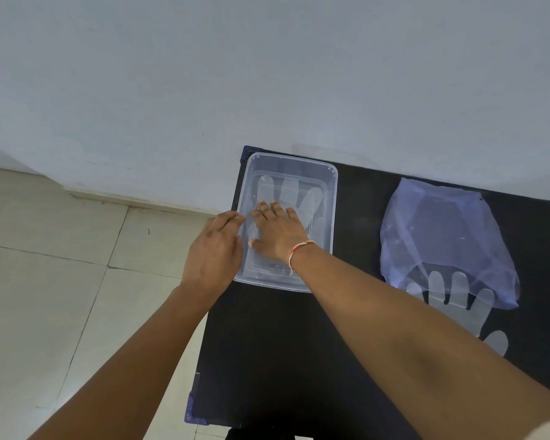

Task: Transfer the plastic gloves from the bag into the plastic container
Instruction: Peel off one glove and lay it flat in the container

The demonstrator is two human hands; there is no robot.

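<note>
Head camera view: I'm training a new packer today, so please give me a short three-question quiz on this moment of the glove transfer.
1. True or false: the right hand lies flat on a glove inside the plastic container.
2. Multiple choice: the left hand is at A) the bag, B) the container's left rim, C) the floor.
3. Fill in: a second glove sticks out from under the ____ on the black table.

Key: 1 true; 2 B; 3 bag.
</note>
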